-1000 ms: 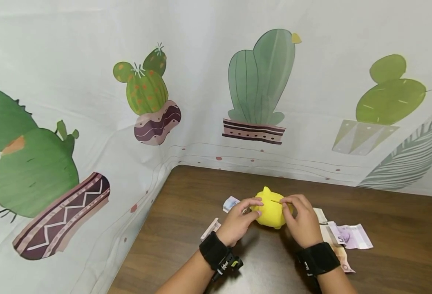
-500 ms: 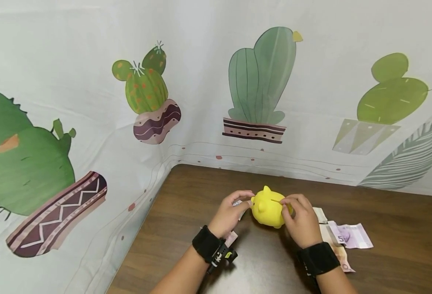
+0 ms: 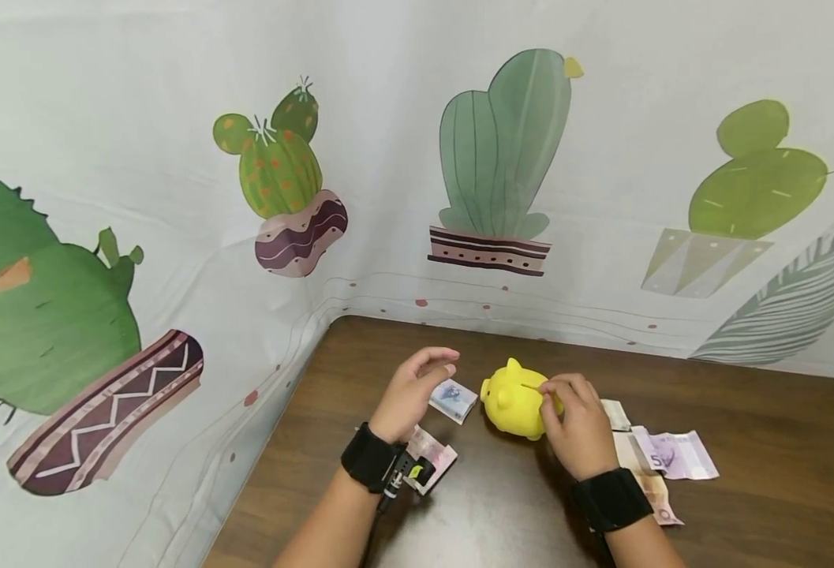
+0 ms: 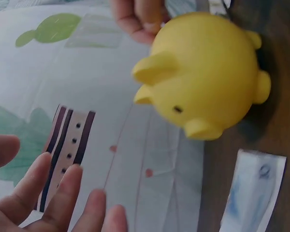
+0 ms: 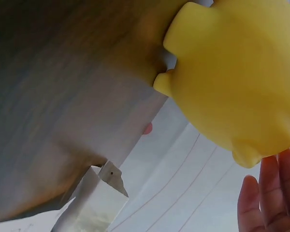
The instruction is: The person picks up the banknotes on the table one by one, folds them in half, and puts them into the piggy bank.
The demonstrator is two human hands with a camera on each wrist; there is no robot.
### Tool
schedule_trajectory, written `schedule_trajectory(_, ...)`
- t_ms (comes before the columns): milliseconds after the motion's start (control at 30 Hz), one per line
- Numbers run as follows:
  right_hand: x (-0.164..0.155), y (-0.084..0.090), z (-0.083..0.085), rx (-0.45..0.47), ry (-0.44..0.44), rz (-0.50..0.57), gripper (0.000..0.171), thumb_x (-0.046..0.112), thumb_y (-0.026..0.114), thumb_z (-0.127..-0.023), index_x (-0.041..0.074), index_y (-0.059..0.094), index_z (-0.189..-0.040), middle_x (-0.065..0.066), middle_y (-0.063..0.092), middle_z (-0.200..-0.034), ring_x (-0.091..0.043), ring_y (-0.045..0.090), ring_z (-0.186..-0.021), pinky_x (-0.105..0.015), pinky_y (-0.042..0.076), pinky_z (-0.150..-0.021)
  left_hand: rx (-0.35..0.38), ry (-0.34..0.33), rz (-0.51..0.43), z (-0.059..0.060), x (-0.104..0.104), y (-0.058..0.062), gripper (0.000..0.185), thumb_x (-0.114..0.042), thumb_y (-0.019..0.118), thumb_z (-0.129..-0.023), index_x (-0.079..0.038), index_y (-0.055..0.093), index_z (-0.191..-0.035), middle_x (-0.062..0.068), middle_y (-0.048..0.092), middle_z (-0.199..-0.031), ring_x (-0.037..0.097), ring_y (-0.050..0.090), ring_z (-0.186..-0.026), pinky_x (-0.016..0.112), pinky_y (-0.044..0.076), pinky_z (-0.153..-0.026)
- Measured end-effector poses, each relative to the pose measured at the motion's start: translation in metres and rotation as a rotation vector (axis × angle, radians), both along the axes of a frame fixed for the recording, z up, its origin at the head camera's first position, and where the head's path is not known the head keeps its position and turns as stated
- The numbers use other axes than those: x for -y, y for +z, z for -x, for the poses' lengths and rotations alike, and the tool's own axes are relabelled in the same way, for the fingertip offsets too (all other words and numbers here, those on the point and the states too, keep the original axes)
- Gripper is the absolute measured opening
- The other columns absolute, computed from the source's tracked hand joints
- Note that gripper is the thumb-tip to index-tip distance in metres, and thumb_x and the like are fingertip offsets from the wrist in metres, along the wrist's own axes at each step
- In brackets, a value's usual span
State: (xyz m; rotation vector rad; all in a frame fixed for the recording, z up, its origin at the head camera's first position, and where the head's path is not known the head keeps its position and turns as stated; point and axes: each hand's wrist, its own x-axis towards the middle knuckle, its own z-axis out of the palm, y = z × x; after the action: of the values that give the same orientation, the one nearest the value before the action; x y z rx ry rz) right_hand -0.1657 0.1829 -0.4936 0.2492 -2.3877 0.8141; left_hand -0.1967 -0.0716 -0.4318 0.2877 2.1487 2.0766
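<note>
Right hand [image 3: 578, 430] gripping yellow piggy bank [image 3: 512, 401] – snout pointing left, long axis left-right – left hand [image 3: 411, 392] loose, fingers apart

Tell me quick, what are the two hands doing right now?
Left hand: open, fingers relaxed, holding nothing, raised above the folded blue banknote.
Right hand: fingers curled against the round yellow plastic piggy bank, holding it by its top.

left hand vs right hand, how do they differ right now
The left hand hovers with fingers loosely spread, holding nothing, above a folded blue banknote; the right hand rests on the yellow piggy bank, fingertips at its top. The left is clear of the bank; the right touches it. Both wear black wrist straps.
</note>
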Motion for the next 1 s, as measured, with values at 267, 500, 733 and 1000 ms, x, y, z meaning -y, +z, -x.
schedule_trajectory(267,0.003,0.002,-0.003,0.050,-0.019,0.039,0.008,0.001,0.065,-0.090,0.003,0.071,-0.095,-0.013,0.063,-0.104,-0.034,0.059,-0.100,-0.050,0.050,-0.082,0.019,-0.065,0.109,0.000,0.013,0.000,0.032,-0.014,0.060,-0.099,-0.003,0.061,-0.129,0.017,0.064,-0.131,0.031,0.059,-0.126,0.044,0.047,-0.108)
schedule_trajectory(500,0.004,0.003,-0.002,0.041,-0.011,0.086,0.011,0.000,0.066,-0.090,0.003,0.072,-0.098,-0.011,0.064,-0.104,-0.031,0.060,-0.101,-0.043,0.045,-0.084,-0.013,-0.013,0.298,0.000,0.037,-0.011,0.030,-0.017,0.064,-0.096,-0.008,0.064,-0.124,0.015,0.068,-0.125,0.027,0.065,-0.115,0.043,0.051,-0.100)
schedule_trajectory(733,0.005,0.007,-0.003,0.037,-0.013,0.141,0.024,0.000,0.064,-0.092,0.002,0.067,-0.116,-0.014,0.064,-0.108,-0.032,0.062,-0.103,-0.034,0.042,-0.089,0.004,-0.065,0.496,-0.006,0.059,-0.026,0.042,-0.026,0.067,-0.094,-0.003,0.061,-0.128,0.016,0.065,-0.128,0.029,0.063,-0.116,0.048,0.052,-0.099)
schedule_trajectory(1000,0.004,0.011,-0.005,0.066,0.012,0.197,0.039,-0.001,0.063,-0.092,0.003,0.059,-0.131,-0.014,0.061,-0.111,-0.031,0.061,-0.107,-0.020,0.041,-0.097,-0.039,-0.115,0.666,-0.013,0.068,-0.042,0.049,-0.031,0.070,-0.091,-0.003,0.060,-0.131,0.017,0.063,-0.131,0.031,0.062,-0.114,0.050,0.052,-0.096)
